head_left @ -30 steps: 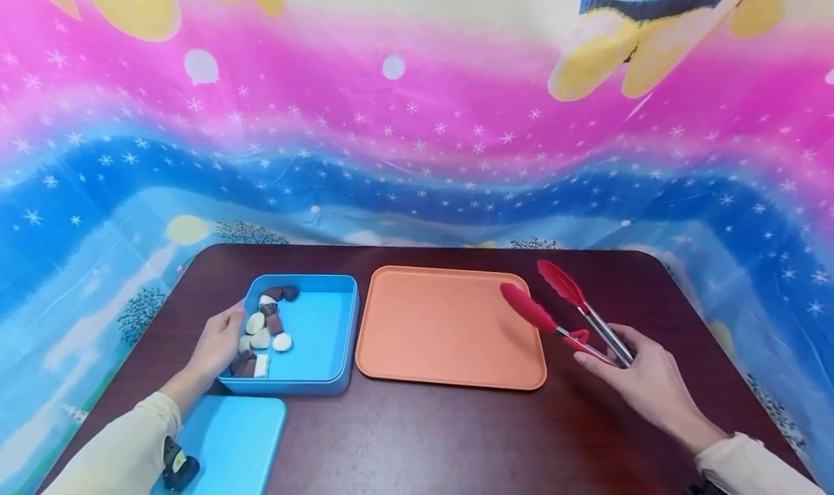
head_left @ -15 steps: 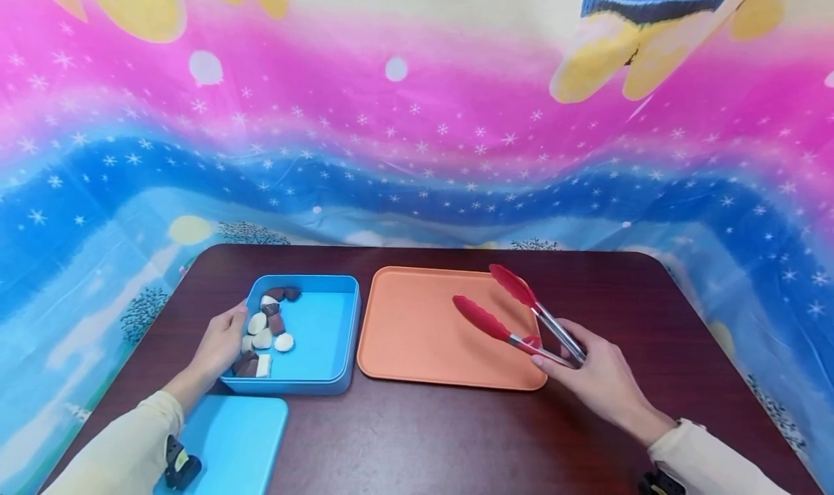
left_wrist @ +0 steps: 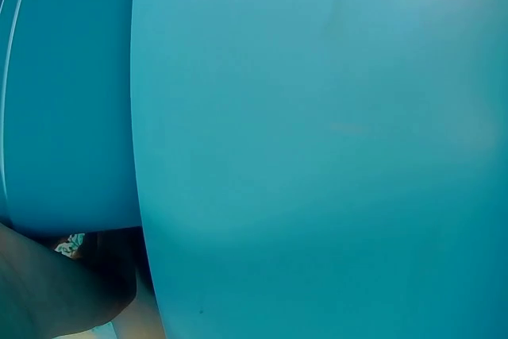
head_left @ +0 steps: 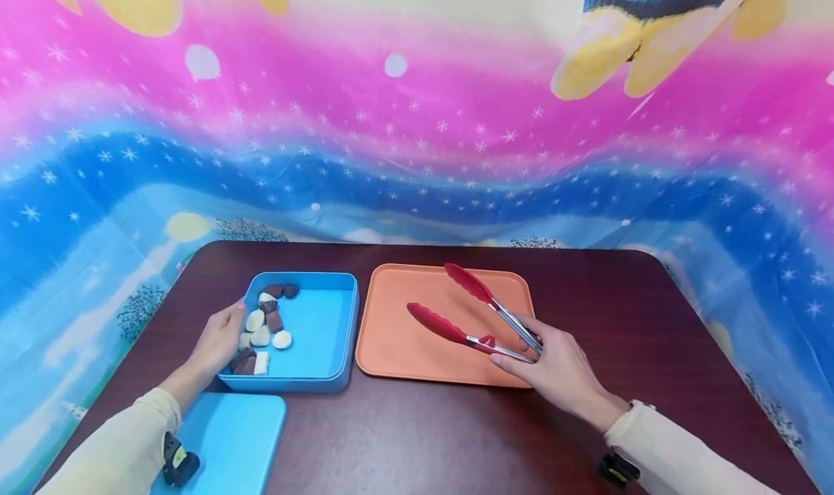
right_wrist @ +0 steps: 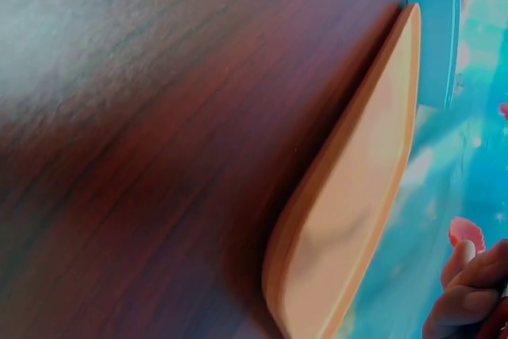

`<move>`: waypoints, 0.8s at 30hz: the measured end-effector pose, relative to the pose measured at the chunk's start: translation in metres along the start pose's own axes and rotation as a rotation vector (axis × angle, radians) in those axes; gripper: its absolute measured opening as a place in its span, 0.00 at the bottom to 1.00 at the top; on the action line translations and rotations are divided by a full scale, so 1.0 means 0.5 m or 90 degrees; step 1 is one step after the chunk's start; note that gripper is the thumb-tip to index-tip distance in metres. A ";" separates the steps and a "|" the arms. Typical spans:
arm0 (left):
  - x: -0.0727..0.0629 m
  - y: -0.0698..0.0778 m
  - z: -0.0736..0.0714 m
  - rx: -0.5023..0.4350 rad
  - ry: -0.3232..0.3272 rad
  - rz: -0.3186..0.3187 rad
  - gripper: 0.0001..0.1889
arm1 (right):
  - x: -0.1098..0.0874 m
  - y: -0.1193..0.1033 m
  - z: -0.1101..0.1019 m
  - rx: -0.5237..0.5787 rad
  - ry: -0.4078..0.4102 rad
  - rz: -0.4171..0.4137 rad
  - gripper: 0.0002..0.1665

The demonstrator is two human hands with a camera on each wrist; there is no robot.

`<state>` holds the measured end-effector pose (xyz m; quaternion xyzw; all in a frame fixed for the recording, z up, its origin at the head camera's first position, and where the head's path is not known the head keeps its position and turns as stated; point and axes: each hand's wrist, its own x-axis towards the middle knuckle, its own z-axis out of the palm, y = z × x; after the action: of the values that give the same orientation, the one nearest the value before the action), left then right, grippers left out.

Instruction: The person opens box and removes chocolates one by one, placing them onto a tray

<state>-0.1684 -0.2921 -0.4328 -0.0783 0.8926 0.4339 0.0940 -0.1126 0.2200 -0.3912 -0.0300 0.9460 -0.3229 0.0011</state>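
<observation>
On the left, my left hand (head_left: 218,339) holds the side wall of a blue rectangular box (head_left: 319,332), its thumb at the rim. Small brown and white pebble-like pieces (head_left: 260,336) lie in the box's left half. My right hand (head_left: 567,372) grips tongs with red scalloped heads (head_left: 438,324) and metal handles. The tongs are spread, with nothing between the heads, over the orange tray (head_left: 384,343). In the right wrist view, only a red tip (right_wrist: 464,232) of the tongs and some fingers (right_wrist: 468,299) show at the right edge.
The blue lid (head_left: 244,437) lies flat in front of the box, under the left forearm, and fills most of the left wrist view. Box and tray stand side by side on a dark wooden table (head_left: 417,437). A printed cloth (head_left: 417,155) hangs behind the table.
My right hand has carried the spread tongs leftward, from the tray's right edge to over its middle. The left hand, box, tray and pieces stay where they were.
</observation>
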 end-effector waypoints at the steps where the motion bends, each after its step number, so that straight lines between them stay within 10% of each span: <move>1: 0.000 0.001 -0.001 -0.002 0.001 0.002 0.37 | 0.002 -0.004 0.003 0.002 -0.002 -0.003 0.45; 24: 0.007 -0.006 0.000 -0.004 -0.002 -0.011 0.38 | 0.018 -0.086 0.066 0.020 -0.040 -0.067 0.48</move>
<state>-0.1710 -0.2942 -0.4359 -0.0856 0.8903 0.4363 0.0985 -0.1183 0.1653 -0.3910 -0.0895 0.9374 -0.3363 0.0146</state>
